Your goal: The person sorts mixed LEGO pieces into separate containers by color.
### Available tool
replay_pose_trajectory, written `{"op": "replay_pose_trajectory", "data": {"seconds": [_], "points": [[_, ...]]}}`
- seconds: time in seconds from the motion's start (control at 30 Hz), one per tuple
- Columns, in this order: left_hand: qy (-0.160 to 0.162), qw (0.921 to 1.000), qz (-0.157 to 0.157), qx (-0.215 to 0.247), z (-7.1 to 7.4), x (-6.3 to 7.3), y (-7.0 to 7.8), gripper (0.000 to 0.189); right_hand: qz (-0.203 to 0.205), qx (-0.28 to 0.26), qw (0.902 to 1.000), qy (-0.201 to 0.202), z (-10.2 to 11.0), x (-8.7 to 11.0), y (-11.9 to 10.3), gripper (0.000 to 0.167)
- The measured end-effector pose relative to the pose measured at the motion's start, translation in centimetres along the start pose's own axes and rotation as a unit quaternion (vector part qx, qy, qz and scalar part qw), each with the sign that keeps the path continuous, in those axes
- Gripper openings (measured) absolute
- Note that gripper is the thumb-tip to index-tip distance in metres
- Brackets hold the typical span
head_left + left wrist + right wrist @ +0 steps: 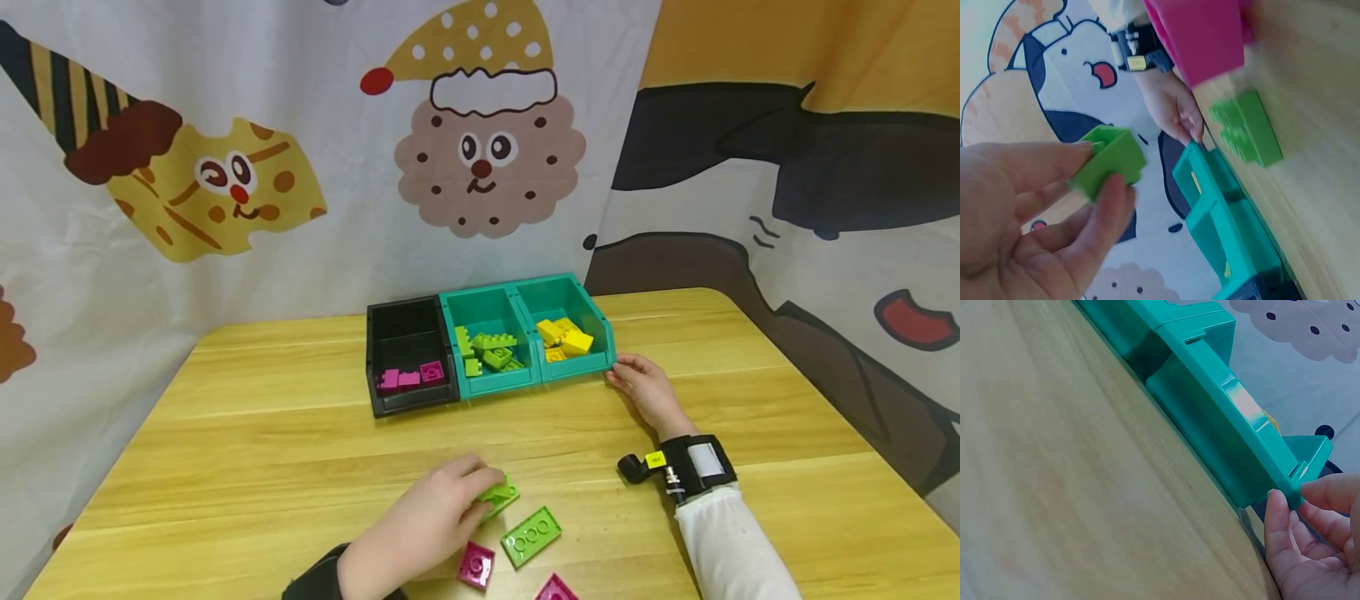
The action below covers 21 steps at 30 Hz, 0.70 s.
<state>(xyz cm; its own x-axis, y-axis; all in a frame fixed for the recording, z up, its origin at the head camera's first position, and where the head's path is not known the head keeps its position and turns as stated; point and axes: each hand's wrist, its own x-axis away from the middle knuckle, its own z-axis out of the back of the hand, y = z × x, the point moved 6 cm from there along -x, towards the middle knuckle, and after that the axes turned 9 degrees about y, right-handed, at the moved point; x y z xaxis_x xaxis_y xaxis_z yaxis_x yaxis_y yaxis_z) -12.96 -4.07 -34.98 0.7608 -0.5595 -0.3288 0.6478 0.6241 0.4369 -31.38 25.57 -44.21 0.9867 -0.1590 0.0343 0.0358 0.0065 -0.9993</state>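
Note:
My left hand (431, 512) pinches a lime-green toy building brick (1113, 159) between thumb and fingers, above the near part of the table. Close by lie another green brick (531, 536), underside up, a magenta brick (476, 565) and a second magenta brick (556, 589), cut off by the lower frame edge. My right hand (648, 392) holds the front right corner of the right-hand teal bin (1210, 431), its thumb and index finger at that corner. Yellow bricks (566, 337) lie inside this bin.
Joined in a row with it are a middle teal bin (498, 383), holding several green bricks (491, 350), and a black bin (412, 402), holding magenta bricks (408, 379). The row stands at the back of the wooden table (262, 442), before a printed curtain (337, 275).

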Motion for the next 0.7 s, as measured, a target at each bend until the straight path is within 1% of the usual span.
{"op": "replay_pose_trajectory", "data": {"seconds": [0.1,0.2,0.3,0.47,0.53,0.63,0.7], "points": [[0.059,0.9978,0.013,0.026,0.9,-0.2,-0.5,0.031,-0.001,-0.001,1.0000,0.000,0.0,0.1,-0.1,0.034],[0.116,0.9922,0.017,0.041,1.8,-0.4,-1.0,0.032,-0.004,-0.001,1.0000,0.000,-0.1,0.2,-0.3,0.034],[0.157,0.9864,0.013,0.047,2.4,-0.5,-1.4,0.033,-0.007,0.000,1.0000,-0.003,-0.3,0.3,-0.4,0.036],[0.178,0.9825,0.031,0.047,3.0,-0.8,-2.2,0.035,-0.009,0.005,0.9999,-0.003,-0.3,0.3,-0.4,0.034],[0.186,0.9805,0.044,0.046,3.2,-1.1,-2.7,0.036,-0.010,0.008,0.9999,-0.002,-0.1,0.3,-0.4,0.034],[0.198,0.9775,0.059,0.040,3.6,-1.8,-3.4,0.036,-0.010,0.011,0.9999,-0.001,0.0,0.4,-0.4,0.036],[0.191,0.9777,0.076,0.040,3.8,-2.6,-4.0,0.034,-0.010,0.014,0.9999,-0.001,0.1,0.4,-0.3,0.036]]}}
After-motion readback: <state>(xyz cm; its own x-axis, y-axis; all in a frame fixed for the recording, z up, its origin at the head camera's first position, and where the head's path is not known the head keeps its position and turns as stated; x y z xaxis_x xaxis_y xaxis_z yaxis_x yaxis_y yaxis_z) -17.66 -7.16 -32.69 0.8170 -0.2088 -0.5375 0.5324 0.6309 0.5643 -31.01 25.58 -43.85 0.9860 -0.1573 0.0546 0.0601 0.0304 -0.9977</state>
